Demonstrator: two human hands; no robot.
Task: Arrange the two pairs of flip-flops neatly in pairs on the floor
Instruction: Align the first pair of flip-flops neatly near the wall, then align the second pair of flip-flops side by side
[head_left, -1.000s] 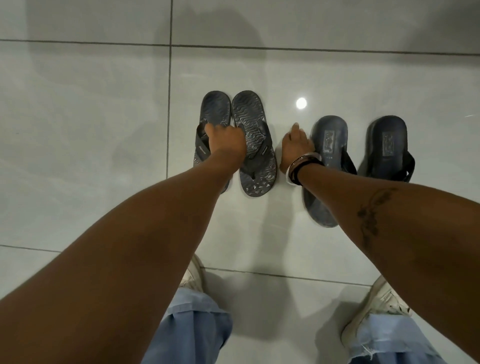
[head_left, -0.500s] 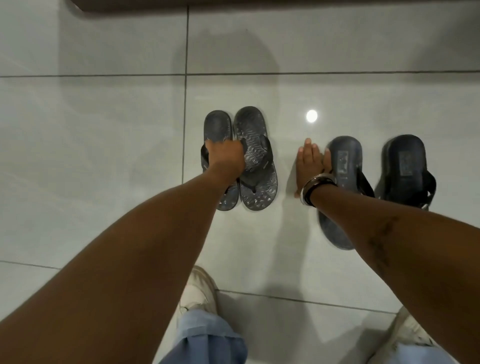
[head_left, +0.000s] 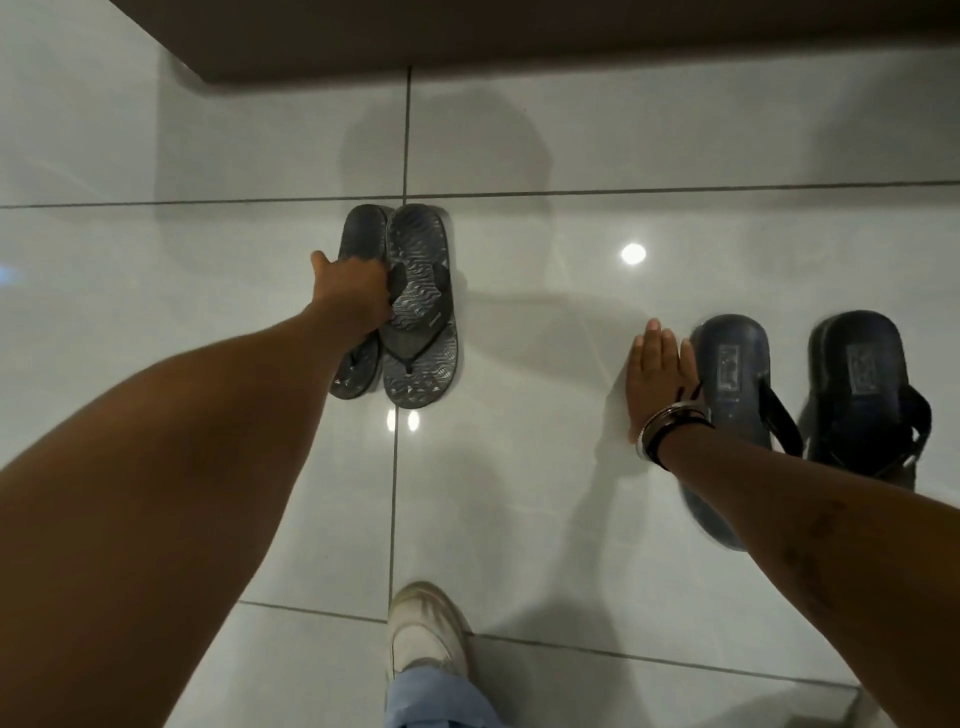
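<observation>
A white sneaker (head_left: 423, 631) and blue trouser hem (head_left: 436, 699) on glossy grey tiles (head_left: 208, 130).

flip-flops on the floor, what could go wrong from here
The left hand grips the patterned pair by the straps with one sole overlapping the other; let go so, they may sit crooked. The flat right hand touches only the side of the left blue flip-flop; a push could twist it.

Tiled floor (head_left: 519, 519): patterned flip-flop pair (head_left: 418, 249) touching; dark pair (head_left: 730, 364) apart; white shoe (head_left: 423, 631).
</observation>
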